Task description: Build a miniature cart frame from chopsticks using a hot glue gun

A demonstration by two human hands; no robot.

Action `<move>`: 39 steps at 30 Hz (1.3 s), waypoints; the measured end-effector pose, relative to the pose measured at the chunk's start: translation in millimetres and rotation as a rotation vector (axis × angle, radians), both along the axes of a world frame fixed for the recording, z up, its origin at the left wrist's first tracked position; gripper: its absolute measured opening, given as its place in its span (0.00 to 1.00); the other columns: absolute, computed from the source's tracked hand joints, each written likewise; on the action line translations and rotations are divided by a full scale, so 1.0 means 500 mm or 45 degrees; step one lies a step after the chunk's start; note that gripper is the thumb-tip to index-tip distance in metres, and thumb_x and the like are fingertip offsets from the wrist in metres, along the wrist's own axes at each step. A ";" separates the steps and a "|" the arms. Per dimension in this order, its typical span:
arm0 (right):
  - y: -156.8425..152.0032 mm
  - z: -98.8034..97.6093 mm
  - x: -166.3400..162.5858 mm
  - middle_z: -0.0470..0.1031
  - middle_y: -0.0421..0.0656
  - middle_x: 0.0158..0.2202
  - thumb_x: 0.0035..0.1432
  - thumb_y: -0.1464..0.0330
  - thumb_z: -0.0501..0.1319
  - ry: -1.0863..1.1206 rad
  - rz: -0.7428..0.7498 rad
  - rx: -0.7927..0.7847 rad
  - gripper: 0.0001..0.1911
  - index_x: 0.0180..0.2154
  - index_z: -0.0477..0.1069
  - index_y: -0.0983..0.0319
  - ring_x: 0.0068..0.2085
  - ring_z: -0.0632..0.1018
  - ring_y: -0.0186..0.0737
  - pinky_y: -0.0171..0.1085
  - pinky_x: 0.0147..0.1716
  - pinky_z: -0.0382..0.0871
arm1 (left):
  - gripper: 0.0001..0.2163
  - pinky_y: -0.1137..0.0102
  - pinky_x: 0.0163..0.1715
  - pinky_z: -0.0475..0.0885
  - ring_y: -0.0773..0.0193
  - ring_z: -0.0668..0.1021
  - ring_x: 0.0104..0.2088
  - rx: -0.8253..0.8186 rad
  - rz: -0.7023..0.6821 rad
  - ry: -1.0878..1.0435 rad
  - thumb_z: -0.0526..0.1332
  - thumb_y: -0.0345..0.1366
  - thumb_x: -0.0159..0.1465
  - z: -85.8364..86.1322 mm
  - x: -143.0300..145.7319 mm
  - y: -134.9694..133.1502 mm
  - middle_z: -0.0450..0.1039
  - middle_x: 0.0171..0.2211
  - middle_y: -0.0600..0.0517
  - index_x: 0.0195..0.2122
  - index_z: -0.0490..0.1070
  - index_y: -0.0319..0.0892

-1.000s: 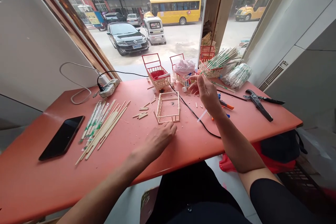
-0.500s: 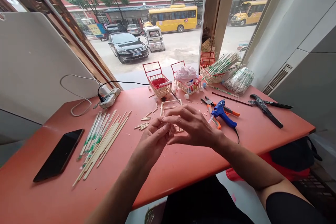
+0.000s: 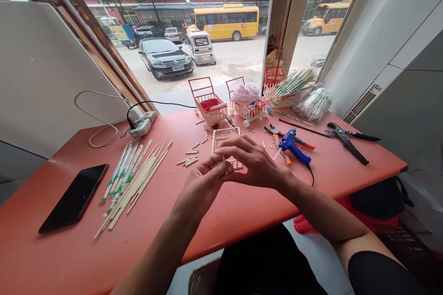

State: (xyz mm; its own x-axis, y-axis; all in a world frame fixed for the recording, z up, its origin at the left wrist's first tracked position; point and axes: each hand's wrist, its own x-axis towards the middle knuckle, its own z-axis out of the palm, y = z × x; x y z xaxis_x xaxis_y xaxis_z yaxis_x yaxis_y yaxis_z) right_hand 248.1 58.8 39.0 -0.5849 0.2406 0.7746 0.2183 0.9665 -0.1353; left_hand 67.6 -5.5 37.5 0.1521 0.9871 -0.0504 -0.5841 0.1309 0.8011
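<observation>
My two hands meet above the front middle of the table. Between thumb and fingers, my left hand (image 3: 199, 189) pinches a short piece of wooden stick (image 3: 224, 160), its end poking up at the fingertips. Curled over from the right, my right hand (image 3: 256, 161) has its thumb and fingers closed in on the same small piece; its fingertips are partly hidden. Just behind my hands a small rectangular frame of wooden sticks (image 3: 226, 130) stands on the table, mostly covered by my fingers. Short cut stick pieces (image 3: 190, 161) lie left of it.
Long chopsticks (image 3: 141, 184), some wrapped, and a phone (image 3: 74, 198) lie left. A blue glue gun (image 3: 294, 147), pliers (image 3: 273, 134) and black cutters (image 3: 348, 143) lie right. Small stick carts (image 3: 212, 113) line the window side. A power strip (image 3: 143, 125) sits back left.
My right hand's thumb and fingers have closed in towards my left fingertips, and the short stick piece now shows between them. The camera view has shifted slightly.
</observation>
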 end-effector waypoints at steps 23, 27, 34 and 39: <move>0.079 0.030 0.085 0.84 0.47 0.45 0.66 0.54 0.74 -0.266 -0.287 -0.587 0.22 0.54 0.81 0.60 0.45 0.83 0.46 0.44 0.50 0.77 | 0.13 0.70 0.33 0.71 0.67 0.75 0.30 0.263 0.651 0.511 0.80 0.40 0.51 -0.076 -0.027 -0.016 0.78 0.29 0.53 0.32 0.81 0.43; 0.094 0.024 0.126 0.85 0.47 0.46 0.59 0.60 0.78 -0.515 -0.327 -0.836 0.28 0.59 0.79 0.60 0.44 0.84 0.46 0.40 0.44 0.78 | 0.13 0.69 0.33 0.71 0.65 0.75 0.30 0.237 0.697 0.651 0.78 0.42 0.52 -0.092 -0.025 -0.015 0.79 0.30 0.51 0.32 0.81 0.42; 0.065 0.023 0.109 0.85 0.45 0.38 0.63 0.64 0.74 -0.584 -0.483 -0.913 0.09 0.41 0.81 0.63 0.39 0.83 0.42 0.36 0.39 0.71 | 0.12 0.66 0.35 0.72 0.61 0.78 0.32 0.230 0.646 1.009 0.73 0.46 0.54 -0.107 -0.011 -0.012 0.82 0.32 0.49 0.31 0.82 0.43; 0.072 0.014 0.101 0.84 0.45 0.41 0.61 0.64 0.76 -0.520 -0.488 -0.873 0.13 0.44 0.81 0.63 0.39 0.82 0.42 0.38 0.41 0.72 | 0.11 0.67 0.34 0.71 0.61 0.77 0.30 0.212 0.662 1.055 0.71 0.46 0.54 -0.108 -0.003 -0.008 0.82 0.29 0.51 0.30 0.82 0.44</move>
